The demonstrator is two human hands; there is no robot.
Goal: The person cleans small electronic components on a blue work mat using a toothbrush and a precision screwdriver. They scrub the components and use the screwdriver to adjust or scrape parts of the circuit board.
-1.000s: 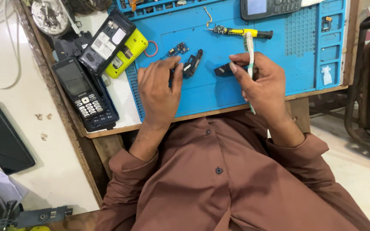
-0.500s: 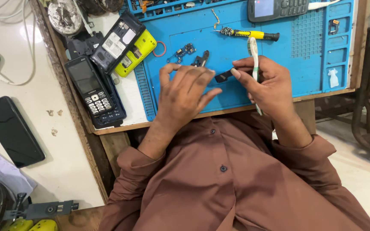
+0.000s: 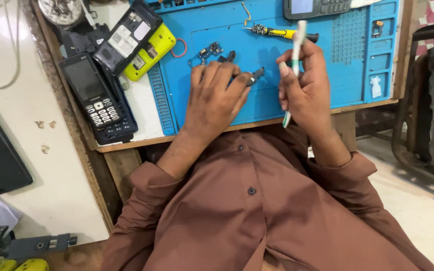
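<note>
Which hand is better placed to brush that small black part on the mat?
Right, probably. The right hand already grips the white brush, raised just beside the black part. The left hand lies flat on the blue mat, fingertips at the part, better suited to steadying it.

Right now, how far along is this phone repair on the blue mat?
Done: a phone is already opened, its black back shell lying off the mat beside a yellow part. In hand: the left hand presses small dark parts on the blue mat, while the right hand holds a white-and-green tool upright. Left: a small circuit board lies loose, so reassembly looks undone.
</note>
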